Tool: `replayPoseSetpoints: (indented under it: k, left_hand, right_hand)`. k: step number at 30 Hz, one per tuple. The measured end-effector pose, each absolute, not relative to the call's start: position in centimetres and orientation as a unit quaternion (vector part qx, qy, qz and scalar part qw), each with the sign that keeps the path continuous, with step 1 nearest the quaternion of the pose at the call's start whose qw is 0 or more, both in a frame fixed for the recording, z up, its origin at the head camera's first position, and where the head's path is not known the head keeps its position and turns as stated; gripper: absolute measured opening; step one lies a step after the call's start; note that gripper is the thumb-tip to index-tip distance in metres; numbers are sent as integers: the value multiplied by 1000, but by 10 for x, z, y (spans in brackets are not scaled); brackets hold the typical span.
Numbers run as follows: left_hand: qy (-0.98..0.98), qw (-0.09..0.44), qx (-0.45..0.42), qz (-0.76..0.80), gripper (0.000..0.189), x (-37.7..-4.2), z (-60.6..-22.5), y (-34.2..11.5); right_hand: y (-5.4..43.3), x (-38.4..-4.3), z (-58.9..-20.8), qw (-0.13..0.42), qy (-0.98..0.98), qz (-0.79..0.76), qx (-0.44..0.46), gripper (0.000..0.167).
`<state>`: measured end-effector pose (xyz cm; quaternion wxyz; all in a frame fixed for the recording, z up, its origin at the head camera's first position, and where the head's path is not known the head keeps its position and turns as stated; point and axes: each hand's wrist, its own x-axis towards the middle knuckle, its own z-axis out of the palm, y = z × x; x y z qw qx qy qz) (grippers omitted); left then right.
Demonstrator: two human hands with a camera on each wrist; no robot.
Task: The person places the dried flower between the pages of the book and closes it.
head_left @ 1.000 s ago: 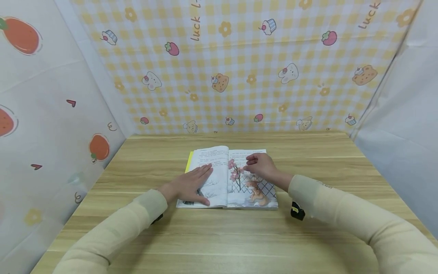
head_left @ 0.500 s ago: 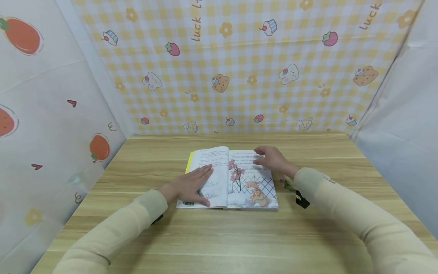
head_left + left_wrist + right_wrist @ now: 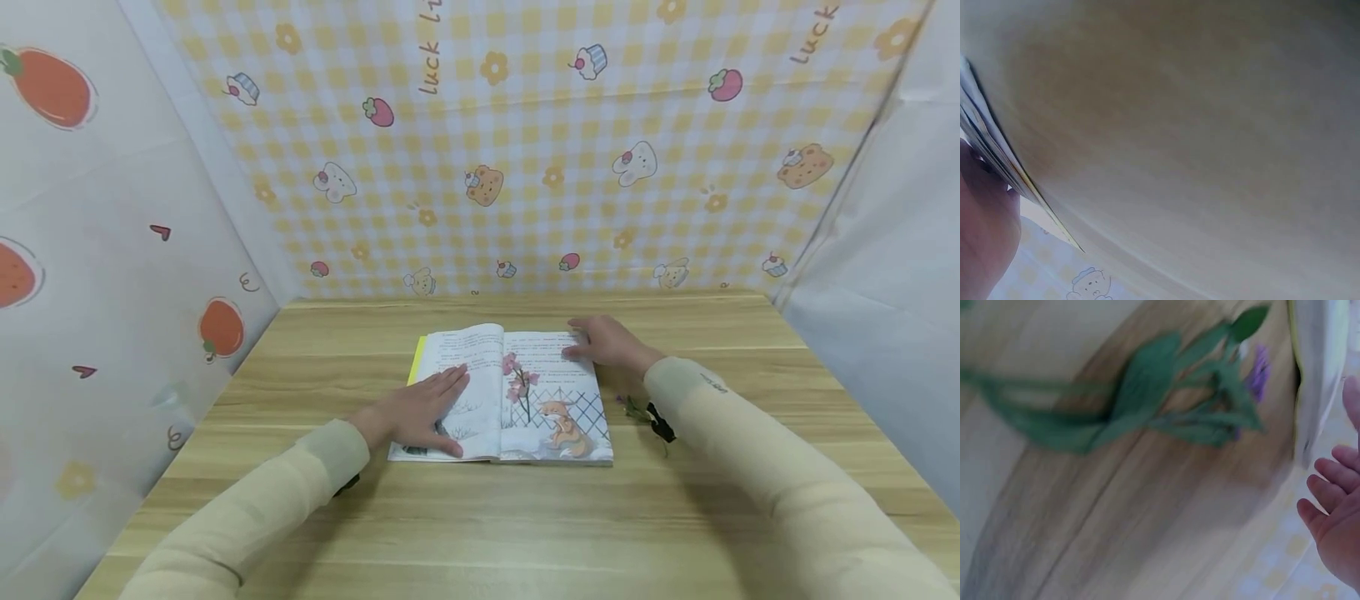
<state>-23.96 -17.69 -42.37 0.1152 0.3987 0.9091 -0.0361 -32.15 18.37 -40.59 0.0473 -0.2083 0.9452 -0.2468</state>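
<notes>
An open picture book [image 3: 551, 358] lies on the wooden table, a fox and a lattice fence printed on its right page. My left hand [image 3: 420, 408] rests flat on the left page with its fingers spread. Beside the gutter, on the right page, lies a sprig of pink flowers [image 3: 521, 385] with a dark stem. My right hand [image 3: 609, 342] is at the book's upper right corner, fingers loosely bent and holding nothing; contact with the page cannot be told. In the right wrist view its fingers [image 3: 1329, 487] are apart, near the book's edge [image 3: 1316, 381].
Right of the book, under my right forearm, lies a purple flower [image 3: 633, 408] with green leaves [image 3: 1147, 381]. A yellow cover edge [image 3: 417, 358] shows at the book's left. A checked cloth [image 3: 555, 108] hangs behind the table [image 3: 480, 533].
My right hand has drawn away from the pink sprig, up and right toward the book's corner, its fingers parting. The purple flower has come into view. My left hand has stayed on the page.
</notes>
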Motion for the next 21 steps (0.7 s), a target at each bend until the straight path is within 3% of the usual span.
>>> replayPoseSetpoints:
  k: [16,21]
  left_hand:
    - [910,117,395,-38,121,-241,-426,-176]
    - [910,122,394,-45,121,-241,-424,-175]
  right_hand:
    - [191,-322,-412,65,950,-152,-265,75]
    - [192,-324,-414,48,950,-151,-268,74]
